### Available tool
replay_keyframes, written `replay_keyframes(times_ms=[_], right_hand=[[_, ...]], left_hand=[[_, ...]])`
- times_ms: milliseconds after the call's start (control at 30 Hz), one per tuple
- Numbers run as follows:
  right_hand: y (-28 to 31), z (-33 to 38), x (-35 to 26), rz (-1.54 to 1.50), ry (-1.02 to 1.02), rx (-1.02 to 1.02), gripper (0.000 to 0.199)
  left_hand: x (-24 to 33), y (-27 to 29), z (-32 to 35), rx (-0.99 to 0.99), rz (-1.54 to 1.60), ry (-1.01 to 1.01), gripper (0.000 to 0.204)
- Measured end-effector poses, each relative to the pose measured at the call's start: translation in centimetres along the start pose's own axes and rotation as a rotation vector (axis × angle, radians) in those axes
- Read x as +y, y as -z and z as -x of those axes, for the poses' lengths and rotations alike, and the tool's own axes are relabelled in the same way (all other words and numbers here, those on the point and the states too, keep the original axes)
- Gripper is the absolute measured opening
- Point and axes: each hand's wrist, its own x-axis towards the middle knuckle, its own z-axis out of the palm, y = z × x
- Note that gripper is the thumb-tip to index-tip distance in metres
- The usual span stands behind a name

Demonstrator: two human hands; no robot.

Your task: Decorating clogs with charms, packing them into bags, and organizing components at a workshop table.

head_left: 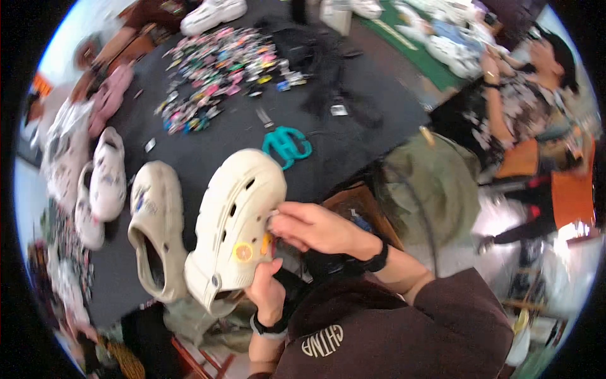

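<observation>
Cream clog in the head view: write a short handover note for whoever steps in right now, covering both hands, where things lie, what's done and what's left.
Left hand: grips the cream clog from below at its heel end, lifted off the table.
Right hand: fingertips pressed on the clog's upper beside a vent hole; what they pinch is too small to tell.
Done: an orange round charm sits on the clog.
Around: second cream clog lies on the black table; colourful charm pile beyond; teal strap piece near.
Left: other holes show bare.
</observation>
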Motion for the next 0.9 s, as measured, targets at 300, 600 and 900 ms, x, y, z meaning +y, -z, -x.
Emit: replay_keyframes(times_ms=[300, 600, 900], right_hand=[[0.4, -1.0, 1.2, -0.229, -0.040, -0.033, 0.025], [-0.1, -1.5, 3.6, -0.537, 0.155, -0.122, 0.021], [-2.4, -4.3, 3.3, -0.443, 0.107, 0.041, 0.016]], left_hand=[[3.2, 0.9, -1.6, -0.046, 0.206, 0.165, 0.043], [4.0, 1.8, -3.2, 0.164, 0.549, 0.238, 0.048], [1.8, 2.6, -1.0, -0.029, 0.336, 0.193, 0.038]])
